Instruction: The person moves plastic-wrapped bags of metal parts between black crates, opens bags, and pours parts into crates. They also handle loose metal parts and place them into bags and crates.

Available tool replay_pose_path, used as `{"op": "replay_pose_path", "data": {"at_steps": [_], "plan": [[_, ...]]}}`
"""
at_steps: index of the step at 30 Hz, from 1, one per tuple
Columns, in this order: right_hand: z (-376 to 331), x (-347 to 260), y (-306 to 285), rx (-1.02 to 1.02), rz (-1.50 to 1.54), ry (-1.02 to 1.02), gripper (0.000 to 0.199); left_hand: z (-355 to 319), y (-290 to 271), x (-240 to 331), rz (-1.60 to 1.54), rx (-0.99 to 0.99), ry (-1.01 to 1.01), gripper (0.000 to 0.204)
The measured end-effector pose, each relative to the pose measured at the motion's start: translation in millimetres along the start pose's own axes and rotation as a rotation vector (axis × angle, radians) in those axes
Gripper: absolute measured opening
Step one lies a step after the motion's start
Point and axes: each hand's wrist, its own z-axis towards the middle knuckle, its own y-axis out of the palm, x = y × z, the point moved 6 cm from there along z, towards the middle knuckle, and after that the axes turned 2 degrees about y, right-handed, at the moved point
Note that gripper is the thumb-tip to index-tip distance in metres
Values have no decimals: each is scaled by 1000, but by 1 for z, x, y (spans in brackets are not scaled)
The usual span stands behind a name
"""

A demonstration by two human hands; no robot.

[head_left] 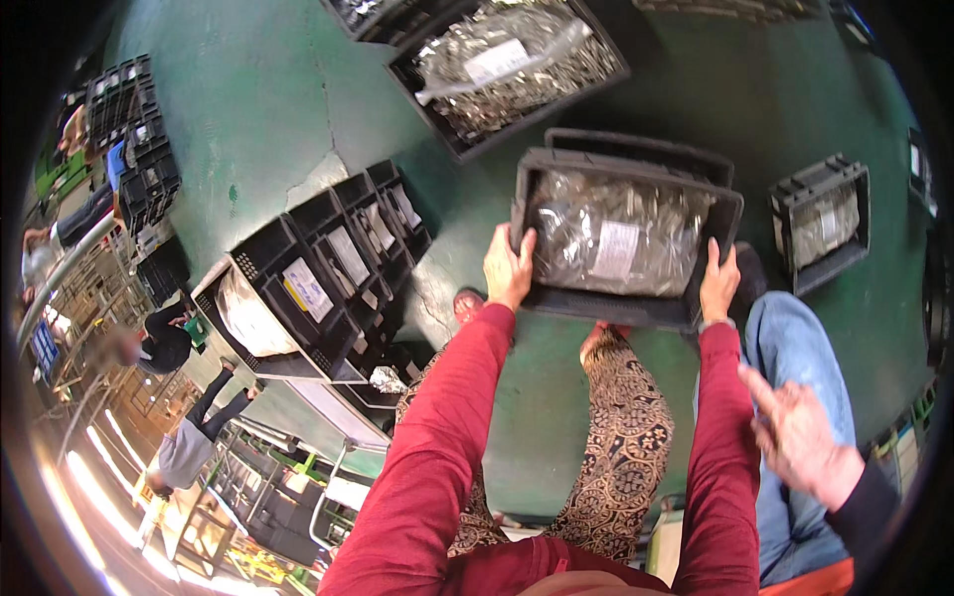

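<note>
Between my two hands is a black plastic crate. A clear plastic bag of shiny metal-looking parts lies in it, with a white label on top. My left hand grips the crate's left side, fingers wrapped on the rim. My right hand grips its right side, thumb and fingers at the edge. Just beyond it the rim of another black crate shows, mostly hidden. Near my right forearm, a co-worker's hand has its index finger stretched toward my arm.
A larger crate of loose metal parts and a bag stands ahead. To my left are stacked black crates with paper labels. Another bagged crate sits at the right on the green floor. The co-worker's jeans-clad leg is close on my right.
</note>
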Motion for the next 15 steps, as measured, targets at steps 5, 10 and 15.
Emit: {"op": "replay_pose_path", "data": {"at_steps": [5,10,15], "plan": [[4,8,3,47,-122,-15,69,5,1,-3,5,23,25,36],[-4,5,-2,5,-177,101,75,6,10,-9,6,-69,-82,42],[-24,5,-5,-18,-404,-10,60,-4,0,-26,-4,-163,-47,67]]}}
